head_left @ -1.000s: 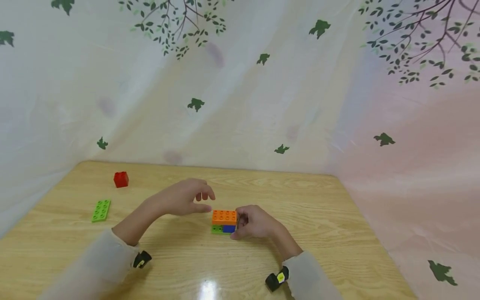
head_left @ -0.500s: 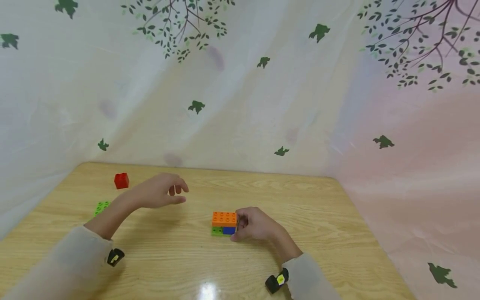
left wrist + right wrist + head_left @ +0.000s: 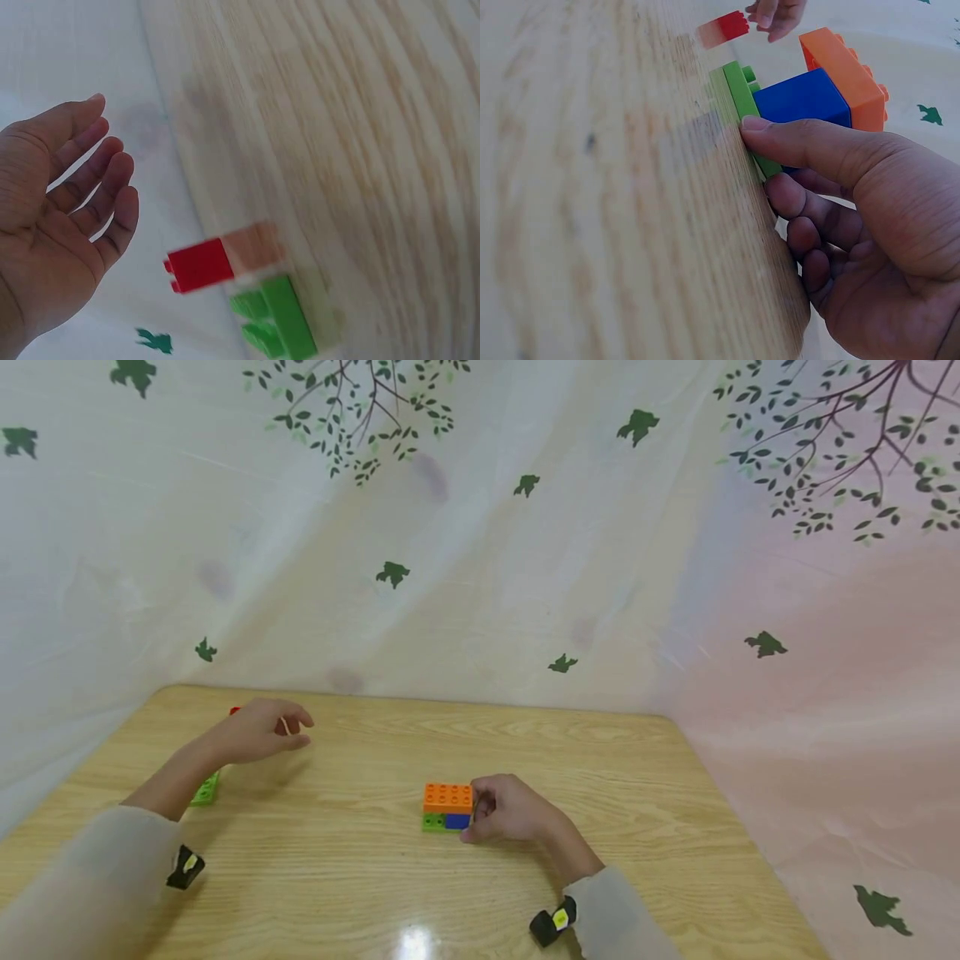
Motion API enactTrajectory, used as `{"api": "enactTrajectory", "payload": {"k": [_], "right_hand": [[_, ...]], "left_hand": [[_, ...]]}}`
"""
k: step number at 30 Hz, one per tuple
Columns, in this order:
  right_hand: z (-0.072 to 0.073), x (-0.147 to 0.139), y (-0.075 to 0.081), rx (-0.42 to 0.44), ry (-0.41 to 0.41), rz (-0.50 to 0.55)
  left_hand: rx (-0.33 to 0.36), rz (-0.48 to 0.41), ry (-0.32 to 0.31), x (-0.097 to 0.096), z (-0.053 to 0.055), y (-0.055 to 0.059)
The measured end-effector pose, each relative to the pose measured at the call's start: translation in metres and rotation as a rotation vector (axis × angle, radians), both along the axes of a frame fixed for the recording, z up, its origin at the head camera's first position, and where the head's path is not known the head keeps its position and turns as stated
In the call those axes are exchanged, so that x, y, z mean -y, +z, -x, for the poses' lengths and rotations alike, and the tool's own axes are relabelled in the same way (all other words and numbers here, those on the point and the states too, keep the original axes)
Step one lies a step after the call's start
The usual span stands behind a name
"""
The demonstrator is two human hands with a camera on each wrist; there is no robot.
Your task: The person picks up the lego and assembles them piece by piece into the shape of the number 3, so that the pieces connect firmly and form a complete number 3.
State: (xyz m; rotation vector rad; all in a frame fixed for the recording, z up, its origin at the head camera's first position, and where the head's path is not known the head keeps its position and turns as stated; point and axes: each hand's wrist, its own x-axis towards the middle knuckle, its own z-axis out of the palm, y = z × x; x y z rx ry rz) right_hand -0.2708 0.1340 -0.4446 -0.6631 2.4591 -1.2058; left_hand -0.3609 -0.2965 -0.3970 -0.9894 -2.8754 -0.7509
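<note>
My right hand (image 3: 517, 810) pinches the right end of a small stack of toy building blocks on the table. In the right wrist view, thumb and fingers are at the green base block (image 3: 739, 86), under a blue block (image 3: 799, 97) and an orange block (image 3: 847, 79). My left hand (image 3: 258, 731) hovers with loosely bent fingers and nothing in them. Behind it, only a sliver of a red block (image 3: 235, 710) shows in the head view. A loose green block (image 3: 204, 791) is partly hidden by the left forearm. Both the red block (image 3: 200, 266) and the green one show fully in the left wrist view.
The wooden table (image 3: 360, 877) ends at a pale cloth backdrop (image 3: 480, 610) printed with leaves and branches. Each wrist carries a black strap-on device, such as the left one (image 3: 185, 867).
My left hand has moved left, away from the block stack, toward the red block and loose green block, partly covering them. The right hand keeps its hold on the stack.
</note>
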Motion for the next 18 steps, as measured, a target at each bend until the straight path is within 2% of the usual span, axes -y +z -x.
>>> {"api": "enactTrajectory", "payload": {"k": [6,10,15,18], "right_hand": [[0.0,0.0,0.001,0.002,-0.003,-0.003],[0.001,0.0,0.0,0.002,-0.007,-0.006],[0.001,0.0,-0.001,0.004,-0.002,0.001],[0.001,0.0,-0.001,0.006,-0.003,0.002]], "left_hand": [[0.01,-0.041,0.104,0.029,0.011,-0.007],[0.007,-0.064,0.205,0.047,0.017,-0.011],[0.026,-0.098,0.329,0.066,0.017,-0.016],[0.044,-0.144,0.378,0.074,0.014,-0.016]]}}
